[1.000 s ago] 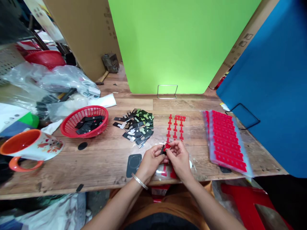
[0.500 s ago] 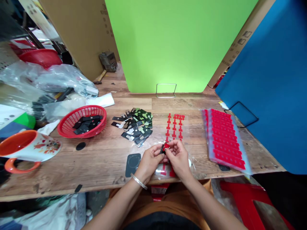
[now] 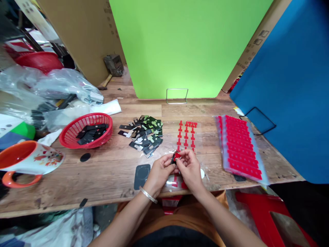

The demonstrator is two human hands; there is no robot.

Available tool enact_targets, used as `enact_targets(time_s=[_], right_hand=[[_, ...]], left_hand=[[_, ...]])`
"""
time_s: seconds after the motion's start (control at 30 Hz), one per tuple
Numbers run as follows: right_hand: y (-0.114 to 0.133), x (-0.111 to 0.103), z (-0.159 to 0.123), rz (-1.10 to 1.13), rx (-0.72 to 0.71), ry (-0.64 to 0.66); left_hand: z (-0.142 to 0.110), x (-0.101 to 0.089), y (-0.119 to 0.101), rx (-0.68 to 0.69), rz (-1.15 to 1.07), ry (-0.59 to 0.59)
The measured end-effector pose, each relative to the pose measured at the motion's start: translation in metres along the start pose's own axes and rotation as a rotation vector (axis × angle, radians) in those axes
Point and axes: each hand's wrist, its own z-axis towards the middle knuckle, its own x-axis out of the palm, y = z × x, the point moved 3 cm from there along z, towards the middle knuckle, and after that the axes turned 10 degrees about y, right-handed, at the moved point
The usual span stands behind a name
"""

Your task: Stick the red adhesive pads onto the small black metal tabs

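Observation:
Near the table's front edge, my left hand (image 3: 159, 172) pinches a small flat black piece (image 3: 172, 159). My right hand (image 3: 190, 171) presses a red sticker (image 3: 177, 156) against that piece with thumb and fingertips. Both hands touch, and fingers hide part of the piece. Beneath and beyond them lies a clear sheet with rows of red T-shaped stickers (image 3: 186, 135). Left of that sheet is a loose pile of flat black, camouflage and metallic pieces (image 3: 149, 132). A dark square pad (image 3: 142, 176) rests just left of my left hand.
On the left stand a red basket (image 3: 64, 137) holding black pieces and an orange-and-white mug (image 3: 48, 159). A stack of red sticker sheets (image 3: 241, 151) lies at right. Green (image 3: 190, 48) and blue (image 3: 285, 89) boards lean behind, with wire stands at their bases.
The view has shifted slightly. Both hands stay together in nearly the same pose around the black piece and the red sticker.

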Motion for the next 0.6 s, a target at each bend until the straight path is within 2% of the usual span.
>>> enact_targets(time_s=[0.17,0.37,0.6], right_hand=[[-0.003,0.001,-0.003,-0.12,-0.063,-0.024],[0.001,0.002,-0.007,-0.163,-0.075,0.011],[0.01,0.005,-0.01,-0.21,-0.132,0.048]], left_hand=[[-0.001,-0.001,0.001,0.016,-0.014,-0.01],[-0.001,-0.002,0.001,0.029,0.017,-0.033],[0.0,-0.005,-0.001,0.12,0.072,-0.107]])
